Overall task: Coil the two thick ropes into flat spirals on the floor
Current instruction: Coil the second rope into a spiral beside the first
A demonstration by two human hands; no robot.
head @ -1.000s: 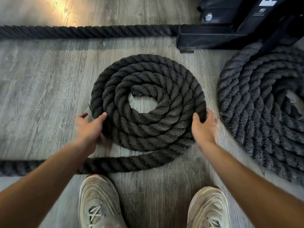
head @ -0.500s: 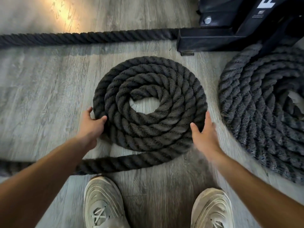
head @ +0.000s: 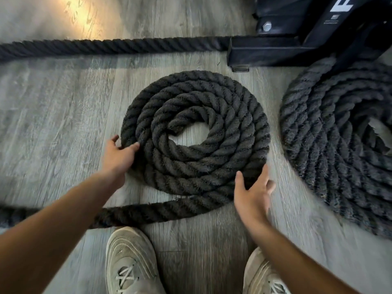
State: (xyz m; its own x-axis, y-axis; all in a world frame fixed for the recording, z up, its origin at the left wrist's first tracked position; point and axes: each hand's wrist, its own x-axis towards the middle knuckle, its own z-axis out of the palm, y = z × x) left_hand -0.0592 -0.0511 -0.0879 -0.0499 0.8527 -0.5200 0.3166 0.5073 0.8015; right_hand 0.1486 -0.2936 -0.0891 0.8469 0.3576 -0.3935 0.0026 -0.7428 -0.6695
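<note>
So the left hand (head: pixel 118 154) has its fingers curled around the outer turn of the centre coil (head: pixel 195 132), which sits just right of them. The loose tail (head: pixel 148 213) runs left-right, nearer than both hands. Right hand (head: pixel 251 195) is spread and loose, holding nothing, at the coil's near-right rim and closest to where the tail peels off, so I'd guess it feeds next.

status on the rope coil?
Left hand grips coil rim; right hand open at near edge. Tail uncoiled. Second coil, black frame close by.
</note>
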